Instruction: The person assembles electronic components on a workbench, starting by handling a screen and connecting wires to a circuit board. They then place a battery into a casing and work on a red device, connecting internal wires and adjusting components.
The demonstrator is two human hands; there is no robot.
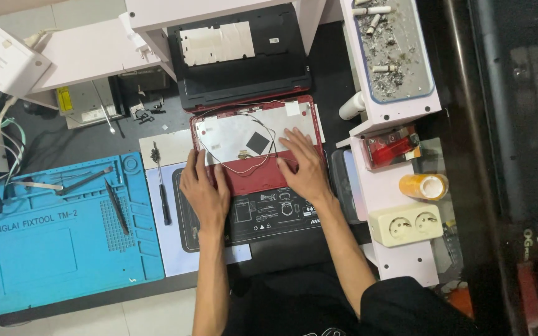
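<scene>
Red plastic frames the opened laptop lid shell (253, 146) that lies flat in front of me, its inside facing up with a pale foil sheet, a small dark square pad and thin white and red wires looping across it. My left hand (203, 190) rests on the shell's lower left corner, fingers together and laid flat, gripping nothing. My right hand (303, 165) lies spread wide over the right half, palm down, fingertips reaching onto the foil; it presses rather than holds anything. The shell sits on a black work mat (269, 214) printed with white outlines, which in turn lies on a white sheet.

Just beyond the shell stands the black laptop base (238, 56), tilted up against a white shelf. To my left a black screwdriver (162, 186) lies lengthwise on the white sheet, apart from my left hand. Further left is a blue repair mat (51, 242) with tweezers (116, 205) and other slim tools on it. To my right, on a white stand, I see a cream double socket (409, 224), an orange roll (424, 185) and a red transparent box (390, 148); above them a tray (428, 62) holds ash and cigarette ends.
</scene>
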